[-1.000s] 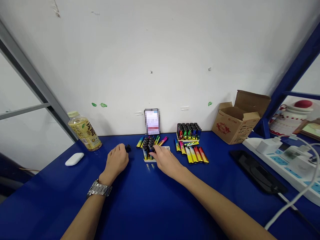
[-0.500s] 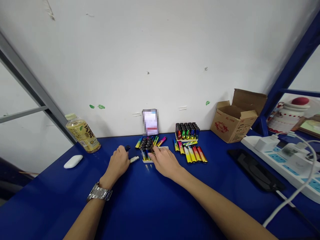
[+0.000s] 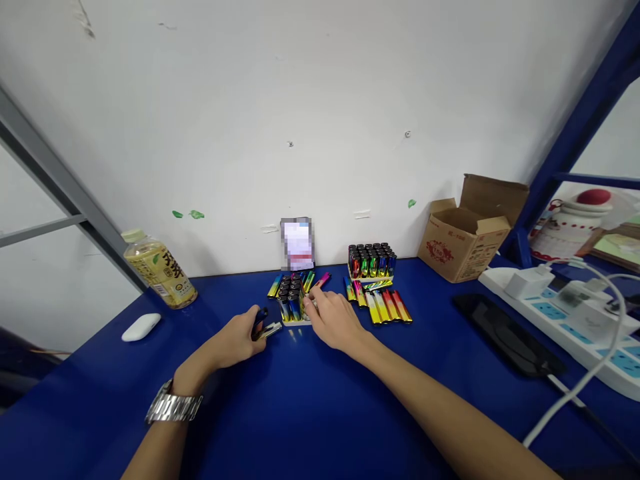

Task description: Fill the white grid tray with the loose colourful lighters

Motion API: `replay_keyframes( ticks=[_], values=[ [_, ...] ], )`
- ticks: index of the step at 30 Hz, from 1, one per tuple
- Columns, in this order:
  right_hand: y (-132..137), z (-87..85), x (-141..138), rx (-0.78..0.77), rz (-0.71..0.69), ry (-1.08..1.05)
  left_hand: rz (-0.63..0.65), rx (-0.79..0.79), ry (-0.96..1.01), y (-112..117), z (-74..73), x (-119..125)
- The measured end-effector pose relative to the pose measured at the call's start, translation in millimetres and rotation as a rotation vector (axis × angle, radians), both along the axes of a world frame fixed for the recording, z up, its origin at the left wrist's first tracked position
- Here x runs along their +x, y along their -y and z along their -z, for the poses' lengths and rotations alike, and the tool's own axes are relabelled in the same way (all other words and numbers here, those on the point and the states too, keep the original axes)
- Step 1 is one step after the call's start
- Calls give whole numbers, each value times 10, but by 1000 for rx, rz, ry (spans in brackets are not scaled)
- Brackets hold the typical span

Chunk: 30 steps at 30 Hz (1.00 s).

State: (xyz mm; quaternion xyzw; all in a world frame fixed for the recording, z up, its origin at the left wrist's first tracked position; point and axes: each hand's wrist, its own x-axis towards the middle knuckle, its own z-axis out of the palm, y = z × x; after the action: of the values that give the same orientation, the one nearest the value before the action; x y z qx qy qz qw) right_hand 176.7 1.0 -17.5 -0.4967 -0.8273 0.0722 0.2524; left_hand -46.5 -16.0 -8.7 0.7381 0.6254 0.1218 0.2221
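Observation:
My left hand (image 3: 245, 337) is closed around a small object (image 3: 270, 330) with a dark part and a silver, flat part, just left of a white tray (image 3: 296, 323). In that tray, slim metallic-coloured lighters (image 3: 290, 303) stand upright with their black ends up. My right hand (image 3: 335, 317) reaches over the tray's right side, its fingers pinched at a gold-toned lighter beside the standing rows; the fingertips partly hide it. Several bright loose lighters (image 3: 275, 285) lie behind the tray. To the right, more lighters (image 3: 385, 308) lie side by side before a second, full tray (image 3: 371, 277).
A phone (image 3: 298, 243) leans on the wall behind. At left stand a drink bottle (image 3: 163, 270) and a white earphone case (image 3: 141, 327). Right are an open carton (image 3: 453, 243), a black phone (image 3: 505, 333) and a power strip (image 3: 570, 327) with cables.
My left hand has turned, showing more of the dark and silver object in it. My right hand stays at the tray, fingers shifted slightly. The view has shifted a little.

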Motion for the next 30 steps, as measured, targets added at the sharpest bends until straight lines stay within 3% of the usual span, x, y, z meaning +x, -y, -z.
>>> replay_keyframes(
  ticks=[4, 8, 12, 17, 23, 26, 30],
  values=[
    [-15, 62, 2, 40, -48, -87, -88, 114, 0, -45, 12, 23],
    [7, 97, -36, 136, -253, -189, -227, 360, 203, -18, -59, 89],
    [74, 78, -105, 150, -331, -296, -110, 400, 542, 106, -105, 321],
    [131, 53, -146, 25, -362, -529, 59, 281, 660, 231, -77, 624],
    [-31, 60, -84, -58, -105, -1042, -6, 347, 829, 189, 52, 584],
    [-165, 106, -23, -214, -143, -1254, -58, 272, 922, 152, 144, 560],
    [-263, 163, 19, -485, -220, -1359, -105, 256, 823, 174, 185, 640]
  ],
)
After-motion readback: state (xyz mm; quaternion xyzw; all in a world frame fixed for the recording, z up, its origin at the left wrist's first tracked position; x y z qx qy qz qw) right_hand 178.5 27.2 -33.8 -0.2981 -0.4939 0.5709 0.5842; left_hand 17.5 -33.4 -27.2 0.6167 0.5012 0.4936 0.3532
